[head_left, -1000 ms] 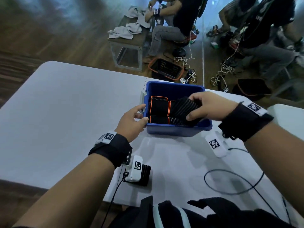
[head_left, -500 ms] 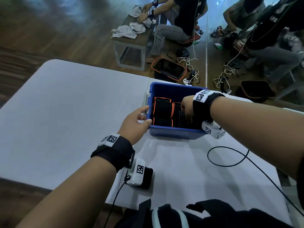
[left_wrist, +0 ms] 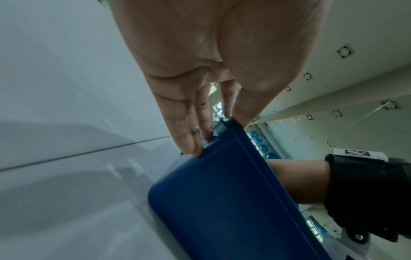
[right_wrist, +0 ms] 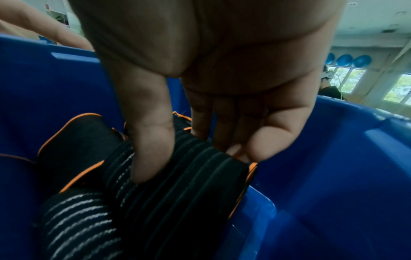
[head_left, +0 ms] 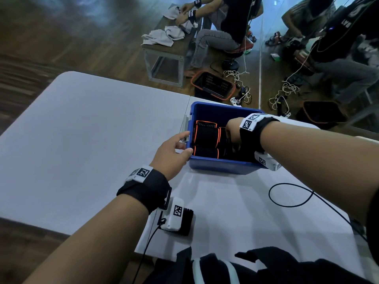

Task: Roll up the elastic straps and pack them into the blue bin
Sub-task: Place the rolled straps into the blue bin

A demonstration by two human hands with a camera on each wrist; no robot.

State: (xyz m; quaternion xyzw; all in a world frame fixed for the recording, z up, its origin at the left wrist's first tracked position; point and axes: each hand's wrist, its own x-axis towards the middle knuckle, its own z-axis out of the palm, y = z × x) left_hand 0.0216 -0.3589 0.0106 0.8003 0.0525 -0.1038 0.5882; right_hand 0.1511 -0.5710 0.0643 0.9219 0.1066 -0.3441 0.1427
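Note:
The blue bin point(head_left: 221, 168) stands on the white table point(head_left: 82, 140) and holds several rolled black straps with orange edging point(head_left: 206, 136). My right hand point(head_left: 232, 133) reaches down inside the bin. In the right wrist view, its thumb and fingers point(right_wrist: 193, 165) grip a ribbed black rolled strap point(right_wrist: 177, 190) that is wedged beside the other rolls against the bin wall point(right_wrist: 333, 176). My left hand point(head_left: 176, 150) holds the bin's near-left corner. The thumb lies over the rim and the fingers point(left_wrist: 191, 140) press on the outer wall point(left_wrist: 222, 202).
A black cable point(head_left: 291, 193) loops across the table to the right of the bin. Dark clothing point(head_left: 266, 267) lies at the near edge. Beyond the table are seated people, a bench with towels point(head_left: 164, 35) and a black and orange basket point(head_left: 213, 85) on the floor.
My right hand has turned over and pushed the rolled strap from above the rim down into the bin's right side. My left hand has stayed on the bin's corner.

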